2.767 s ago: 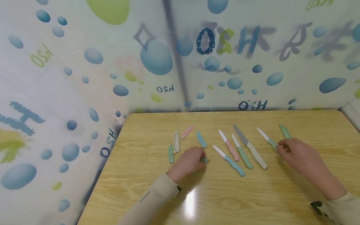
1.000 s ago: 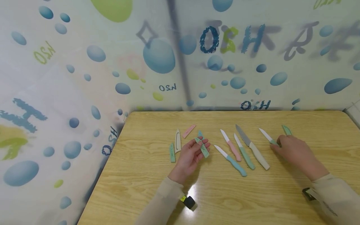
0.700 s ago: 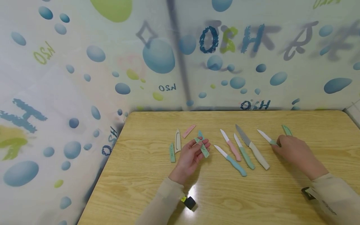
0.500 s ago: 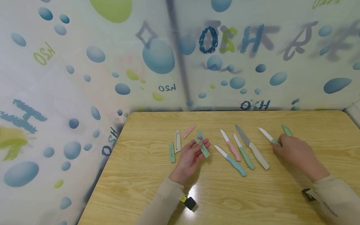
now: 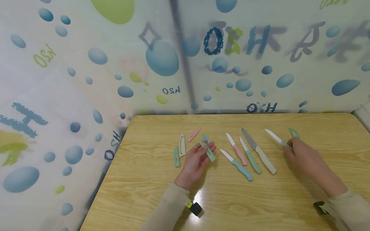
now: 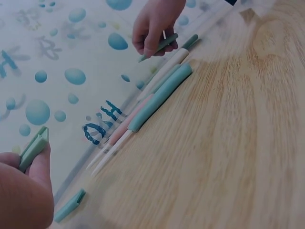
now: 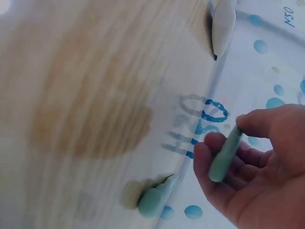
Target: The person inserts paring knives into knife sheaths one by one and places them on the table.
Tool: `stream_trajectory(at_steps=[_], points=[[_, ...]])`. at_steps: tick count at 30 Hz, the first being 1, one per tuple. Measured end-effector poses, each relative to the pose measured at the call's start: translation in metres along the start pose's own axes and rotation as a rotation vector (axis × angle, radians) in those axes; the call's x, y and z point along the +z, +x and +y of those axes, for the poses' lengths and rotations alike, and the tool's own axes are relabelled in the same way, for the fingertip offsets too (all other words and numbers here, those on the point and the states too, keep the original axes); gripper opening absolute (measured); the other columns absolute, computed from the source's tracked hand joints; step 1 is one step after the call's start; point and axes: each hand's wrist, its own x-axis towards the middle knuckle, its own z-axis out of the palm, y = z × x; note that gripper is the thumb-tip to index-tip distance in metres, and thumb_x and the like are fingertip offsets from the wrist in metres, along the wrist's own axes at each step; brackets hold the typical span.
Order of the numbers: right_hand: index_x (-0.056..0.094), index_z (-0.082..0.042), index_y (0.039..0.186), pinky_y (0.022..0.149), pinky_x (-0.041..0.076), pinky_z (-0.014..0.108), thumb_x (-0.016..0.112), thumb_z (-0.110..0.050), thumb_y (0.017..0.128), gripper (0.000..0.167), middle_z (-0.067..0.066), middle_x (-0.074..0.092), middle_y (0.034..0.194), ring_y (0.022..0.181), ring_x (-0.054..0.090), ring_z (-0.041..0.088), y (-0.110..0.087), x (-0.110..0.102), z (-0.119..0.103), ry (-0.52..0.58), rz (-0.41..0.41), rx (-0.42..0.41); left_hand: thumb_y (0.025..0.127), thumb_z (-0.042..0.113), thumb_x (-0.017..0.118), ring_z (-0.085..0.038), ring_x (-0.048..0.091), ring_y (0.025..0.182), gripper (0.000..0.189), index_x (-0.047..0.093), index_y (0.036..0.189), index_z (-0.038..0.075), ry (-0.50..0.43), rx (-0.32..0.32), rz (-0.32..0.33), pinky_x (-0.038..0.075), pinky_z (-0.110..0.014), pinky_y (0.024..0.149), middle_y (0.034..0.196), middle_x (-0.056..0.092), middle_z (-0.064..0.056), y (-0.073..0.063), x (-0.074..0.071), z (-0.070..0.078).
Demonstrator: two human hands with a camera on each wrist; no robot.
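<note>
In the head view my left hand (image 5: 195, 165), palm turned up, pinches a green knife sheath (image 5: 210, 155) between thumb and fingers. Its hollow edge shows in the left wrist view. My right hand (image 5: 306, 158) grips a small knife (image 5: 273, 136) by its green handle (image 7: 226, 157), white blade pointing to the back left. A slim green piece (image 5: 293, 132) lies just behind that hand, its lower end hidden. Between the hands lie a pink-handled knife (image 5: 240, 154), a blue-handled knife (image 5: 242, 170), a green-handled knife (image 5: 252, 161) and a larger cream-handled knife (image 5: 266, 160).
Left of the left hand lie a green sheath (image 5: 176, 157), a cream sheath (image 5: 182, 146) and a pink sheath (image 5: 193, 135). A blue sheath (image 5: 205, 137) is partly hidden behind the left fingers. The wooden table (image 5: 136, 199) meets a printed wall sheet (image 5: 156, 102) at the back.
My left hand has turned palm up with the green sheath, then stayed put. My right hand has taken hold of the green-handled knife and lately shifted slightly right and back with it.
</note>
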Motion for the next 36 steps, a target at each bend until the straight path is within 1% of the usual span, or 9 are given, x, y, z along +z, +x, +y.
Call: stream_trajectory(at_steps=[3, 9, 17, 22, 25, 27, 30, 34, 36], points=[[0.048, 0.017, 0.114, 0.051, 0.038, 0.033, 0.051, -0.008, 0.107, 0.026, 0.012, 0.056, 0.078, 0.064, 0.048, 0.022, -0.003, 0.001, -0.001, 0.021, 0.022, -0.032, 0.109, 0.003, 0.049, -0.023, 0.07, 0.114, 0.035, 0.044, 0.142, -0.008, -0.008, 0.003, -0.002, 0.054, -0.036, 0.104, 0.129, 0.068, -0.017, 0.0, 0.001, 0.0], [0.046, 0.018, 0.117, 0.053, 0.041, 0.032, 0.053, -0.006, 0.106, 0.028, 0.013, 0.057, 0.082, 0.066, 0.048, 0.021, -0.011, 0.005, -0.01, 0.029, 0.049, -0.083, 0.109, 0.003, 0.049, -0.024, 0.07, 0.115, 0.033, 0.044, 0.14, -0.007, -0.014, 0.004, -0.003, 0.055, -0.035, 0.102, 0.128, 0.068, -0.018, 0.0, 0.004, -0.001], [0.046, 0.016, 0.121, 0.048, 0.038, 0.025, 0.054, -0.006, 0.107, 0.028, 0.006, 0.057, 0.077, 0.06, 0.045, 0.014, -0.025, 0.01, -0.026, 0.047, 0.103, -0.166, 0.109, 0.003, 0.049, -0.025, 0.069, 0.117, 0.029, 0.043, 0.137, -0.004, -0.034, 0.0, 0.024, 0.055, -0.038, 0.103, 0.13, 0.067, -0.021, -0.001, 0.007, -0.002], [0.047, 0.013, 0.119, 0.044, 0.033, 0.023, 0.056, -0.004, 0.106, 0.024, 0.0, 0.05, 0.07, 0.055, 0.038, 0.009, -0.03, 0.015, -0.037, 0.041, 0.175, -0.226, 0.109, 0.003, 0.048, -0.025, 0.069, 0.116, 0.024, 0.044, 0.133, -0.002, -0.049, 0.005, 0.042, 0.051, -0.042, 0.108, 0.128, 0.068, -0.02, -0.001, 0.01, -0.002], [0.047, 0.012, 0.121, 0.045, 0.032, 0.023, 0.058, -0.003, 0.105, 0.025, 0.0, 0.05, 0.072, 0.056, 0.037, 0.008, -0.033, 0.018, -0.042, 0.044, 0.187, -0.241, 0.109, 0.003, 0.047, -0.025, 0.069, 0.117, 0.026, 0.042, 0.134, -0.002, -0.057, 0.009, 0.05, 0.048, -0.045, 0.111, 0.128, 0.068, -0.02, 0.0, 0.011, -0.003], [0.048, 0.012, 0.121, 0.046, 0.033, 0.023, 0.06, -0.002, 0.103, 0.025, 0.001, 0.054, 0.075, 0.057, 0.038, 0.007, -0.035, 0.019, -0.045, 0.043, 0.195, -0.254, 0.109, 0.003, 0.047, -0.026, 0.069, 0.117, 0.028, 0.041, 0.136, -0.003, -0.06, 0.012, 0.054, 0.046, -0.045, 0.112, 0.129, 0.067, -0.021, 0.001, 0.012, -0.004], [0.051, 0.011, 0.121, 0.048, 0.039, 0.023, 0.062, -0.001, 0.101, 0.026, 0.005, 0.061, 0.082, 0.061, 0.045, 0.008, -0.036, 0.02, -0.05, 0.027, 0.2, -0.268, 0.11, 0.003, 0.046, -0.027, 0.068, 0.119, 0.03, 0.039, 0.138, -0.005, -0.057, 0.017, 0.053, 0.047, -0.044, 0.111, 0.131, 0.066, -0.022, 0.0, 0.013, -0.005], [0.057, 0.011, 0.122, 0.056, 0.048, 0.029, 0.062, -0.004, 0.102, 0.025, 0.012, 0.067, 0.095, 0.072, 0.055, 0.014, -0.035, 0.02, -0.056, 0.027, 0.164, -0.261, 0.11, 0.003, 0.046, -0.029, 0.066, 0.123, 0.031, 0.038, 0.139, -0.005, -0.057, 0.02, 0.052, 0.049, -0.042, 0.109, 0.132, 0.065, -0.023, -0.001, 0.015, -0.006], [0.059, 0.01, 0.121, 0.059, 0.049, 0.032, 0.062, -0.006, 0.103, 0.024, 0.012, 0.068, 0.097, 0.075, 0.056, 0.016, -0.034, 0.021, -0.058, 0.034, 0.149, -0.253, 0.11, 0.003, 0.046, -0.03, 0.065, 0.124, 0.03, 0.039, 0.138, -0.005, -0.059, 0.02, 0.054, 0.049, -0.042, 0.11, 0.133, 0.064, -0.024, -0.001, 0.016, -0.007]])
